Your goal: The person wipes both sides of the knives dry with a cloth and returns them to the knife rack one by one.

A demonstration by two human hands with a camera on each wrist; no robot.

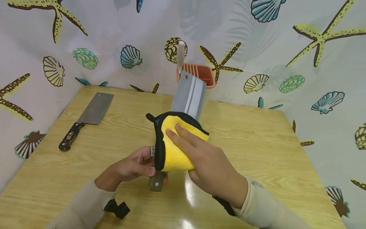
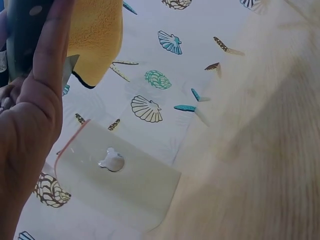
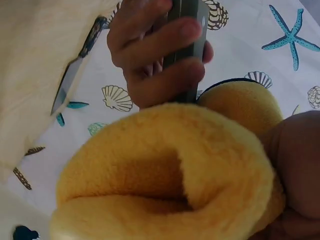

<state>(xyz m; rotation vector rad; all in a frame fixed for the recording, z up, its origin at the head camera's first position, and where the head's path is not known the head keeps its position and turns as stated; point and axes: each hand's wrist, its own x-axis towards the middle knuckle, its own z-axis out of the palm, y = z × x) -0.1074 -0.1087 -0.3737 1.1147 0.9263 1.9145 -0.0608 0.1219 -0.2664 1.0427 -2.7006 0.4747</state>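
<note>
The cleaver (image 1: pixel 190 95) is slanting upward, nearer us than the holder (image 2: pixel 120 187). Our left hand (image 1: pixel 140 165) is gripping its handle (image 1: pixel 156 183), fingers closing round it; our right hand (image 1: pixel 211 165) is holding the cloth (image 1: pixel 174 156) (yellow, dark-edged) over the lower blade, fingers lying on top, thumb tucking below. Left of the holder, another knife (image 1: pixel 95 109) is lying on the table (image 1: pixel 257 136).

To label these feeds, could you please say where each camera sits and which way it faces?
Head: worn on the head, facing forward and down at the held cleaver and yellow cloth; left hand, right hand and sleeves show.
Left wrist: on that wrist, facing the holder past part of its hand.
Right wrist: on that wrist, facing the cloth; parts of both hands show.
Head and right wrist share the black-handled cleaver.
</note>
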